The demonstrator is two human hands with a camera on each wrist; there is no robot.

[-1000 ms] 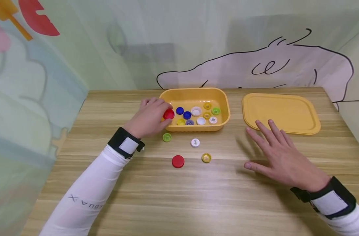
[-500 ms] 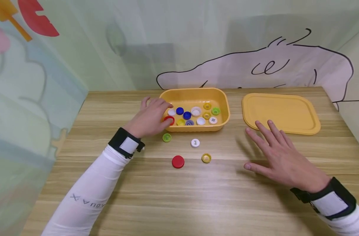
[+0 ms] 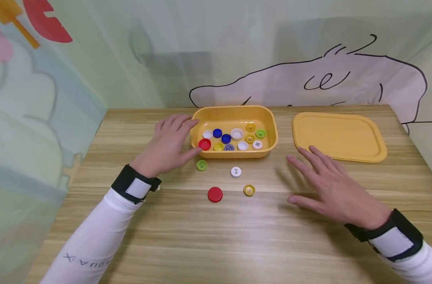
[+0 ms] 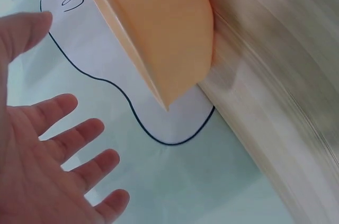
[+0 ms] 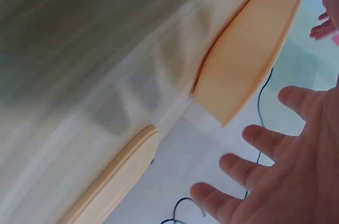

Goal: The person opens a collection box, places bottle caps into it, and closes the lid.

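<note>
My left hand (image 3: 168, 146) is at the left end of a yellow-orange plastic box (image 3: 233, 154), its fingers spread and nothing between them. In the left wrist view, the spread fingers stand apart from the box's side (image 4: 164, 28). A red bottle cap (image 3: 204, 144) lies inside at the box's near left corner, close to the left thumb. Several other caps lie around it, among them a blue cap (image 3: 226, 138) and a green cap (image 3: 260, 133). My right hand (image 3: 335, 189) hovers over the table with fingers spread and holds nothing, just in front of the flat yellow lid (image 3: 338, 136).
In front of the box, a green cap (image 3: 201, 165), a white cap (image 3: 235, 171), a red cap (image 3: 215, 194) and a gold-yellow cap (image 3: 249, 190) lie on the wooden table (image 3: 237, 240). A printed curtain (image 3: 237, 47) hangs behind the table's back edge.
The left hand lowered the red cap into the box's near left corner, let go of it and drew back to the left. The right hand shifted slightly left.
</note>
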